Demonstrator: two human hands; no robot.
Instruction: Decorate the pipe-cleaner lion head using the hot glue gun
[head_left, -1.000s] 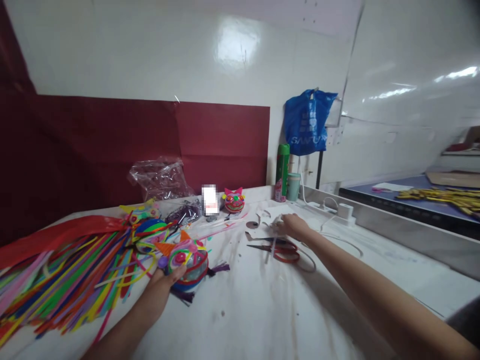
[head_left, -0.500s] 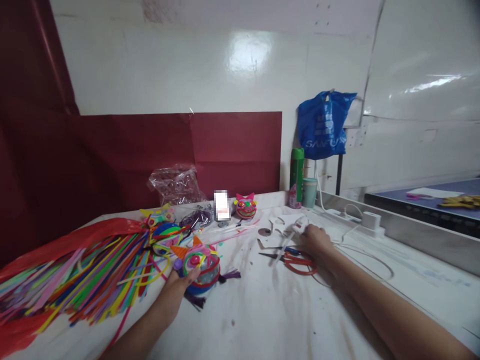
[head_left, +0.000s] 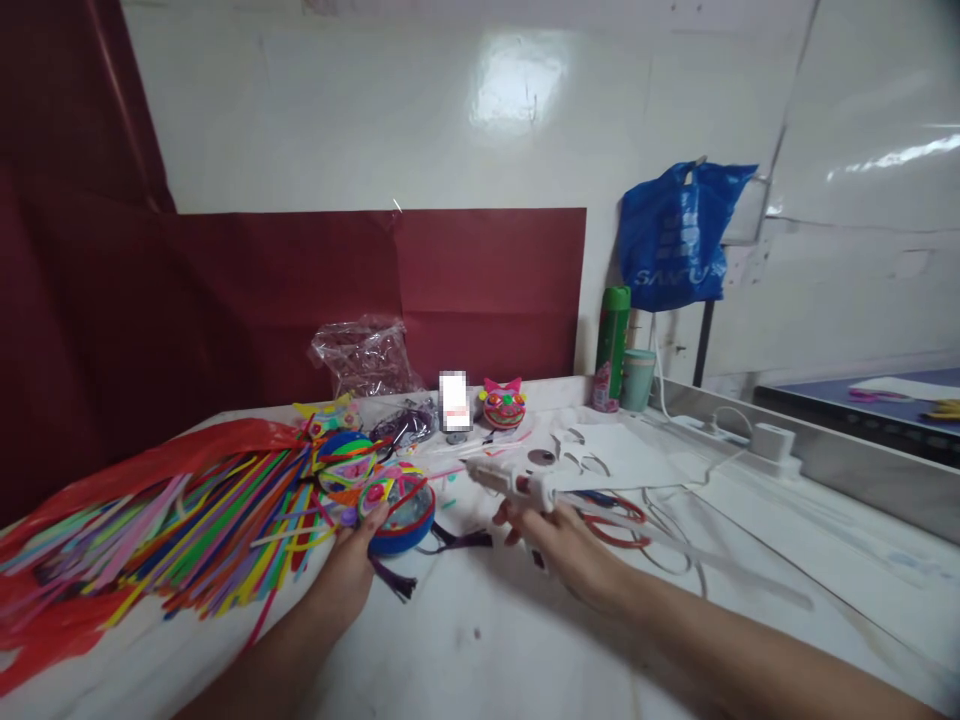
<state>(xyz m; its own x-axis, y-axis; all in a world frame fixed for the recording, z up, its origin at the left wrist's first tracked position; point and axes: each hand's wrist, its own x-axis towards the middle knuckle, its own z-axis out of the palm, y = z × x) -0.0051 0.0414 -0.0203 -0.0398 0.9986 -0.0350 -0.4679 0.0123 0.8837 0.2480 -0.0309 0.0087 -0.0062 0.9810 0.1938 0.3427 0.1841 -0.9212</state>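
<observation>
My left hand point(head_left: 352, 565) grips the side of a round lion-head ornament point(head_left: 405, 520) made with coloured pipe cleaners, its dark tassels hanging onto the table. My right hand point(head_left: 559, 545) is wrapped round the handle of a white hot glue gun point(head_left: 510, 475). The glue gun's nozzle points left toward the ornament, apart from it, and a long glue stick point(head_left: 720, 560) sticks out behind. Orange-handled scissors point(head_left: 619, 530) lie beyond my right wrist, partly hidden. A finished-looking pink lion head point(head_left: 503, 405) stands near the wall.
Many coloured pipe cleaners point(head_left: 217, 540) spread over red plastic point(head_left: 202, 460) at left. White paper point(head_left: 630, 455) with cut scraps lies behind the scissors. A green can point(head_left: 613, 350), a pale cup point(head_left: 637, 380), a charger point(head_left: 772, 442) and cables line the back right.
My right hand has lifted the glue gun from beside the scissors and brought it left, toward the ornament. My left hand keeps its hold on the ornament, which looks slightly turned.
</observation>
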